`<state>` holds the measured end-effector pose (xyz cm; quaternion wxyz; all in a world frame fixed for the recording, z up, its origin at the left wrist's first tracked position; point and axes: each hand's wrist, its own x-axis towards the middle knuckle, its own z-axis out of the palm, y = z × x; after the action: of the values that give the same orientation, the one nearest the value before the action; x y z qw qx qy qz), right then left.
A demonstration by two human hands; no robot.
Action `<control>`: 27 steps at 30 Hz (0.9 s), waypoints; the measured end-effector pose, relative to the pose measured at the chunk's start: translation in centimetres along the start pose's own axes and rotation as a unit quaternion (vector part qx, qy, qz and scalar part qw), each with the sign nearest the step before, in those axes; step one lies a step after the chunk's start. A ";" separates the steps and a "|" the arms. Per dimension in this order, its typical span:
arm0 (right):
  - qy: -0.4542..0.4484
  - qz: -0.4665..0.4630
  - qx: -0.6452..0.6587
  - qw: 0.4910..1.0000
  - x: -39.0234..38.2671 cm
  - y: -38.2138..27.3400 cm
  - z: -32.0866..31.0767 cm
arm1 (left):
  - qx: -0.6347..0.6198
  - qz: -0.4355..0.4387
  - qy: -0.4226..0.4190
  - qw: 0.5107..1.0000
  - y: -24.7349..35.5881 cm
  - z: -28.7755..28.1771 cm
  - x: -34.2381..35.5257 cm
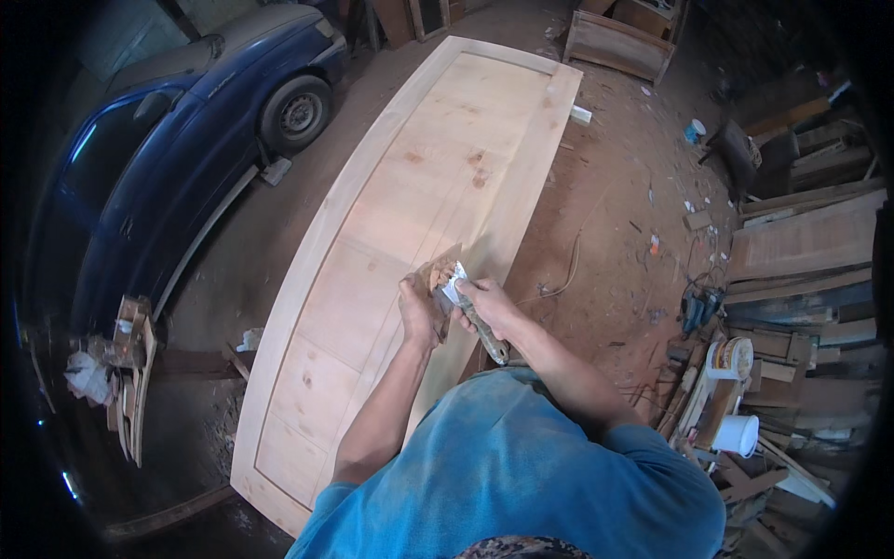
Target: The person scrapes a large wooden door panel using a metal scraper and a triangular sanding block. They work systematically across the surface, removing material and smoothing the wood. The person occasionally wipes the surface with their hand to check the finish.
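Observation:
A pale wooden door panel (372,298) with a raised frame stretches away beneath my hands. My left hand (416,312) is closed on the edge of a small flat board (438,261) that carries a lump of tan wood filler (443,272). In my right hand (491,306) is a putty knife, gripped by its stained handle (489,340). The knife's bright metal blade (453,282) rests against the filler on the board. Both hands are close together above the panel's right side. Darker patches (479,172) mark the panel's far part.
A blue car (196,121) stands to the left. White buckets (737,435) and stacked wood planks (805,242) line the right side. A cable (573,265) and scraps lie on the dirt floor. Far off is a wooden cabinet-like piece (619,45).

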<state>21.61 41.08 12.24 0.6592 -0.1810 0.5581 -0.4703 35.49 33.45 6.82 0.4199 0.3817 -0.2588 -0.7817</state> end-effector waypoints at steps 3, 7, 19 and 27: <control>0.004 -0.004 0.000 1.000 1.5 -0.6 -1.7 | 0.003 -0.022 -0.067 0.998 0.7 1.9 0.8; 0.006 -0.003 0.015 1.000 3.1 -1.6 -3.5 | -0.021 -0.070 -0.111 0.991 1.9 4.8 2.2; 0.054 0.035 0.158 0.985 6.5 -2.6 -3.8 | 0.071 -0.094 -0.038 0.992 0.8 5.9 4.5; 0.028 -0.041 0.036 0.998 2.8 -2.8 -5.7 | 0.041 -0.125 -0.028 0.991 -1.0 2.7 4.5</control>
<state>15.11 38.98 11.03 0.6298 -0.1670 0.5510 -0.5215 31.24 30.39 5.91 0.2953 0.4058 -0.2525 -0.8273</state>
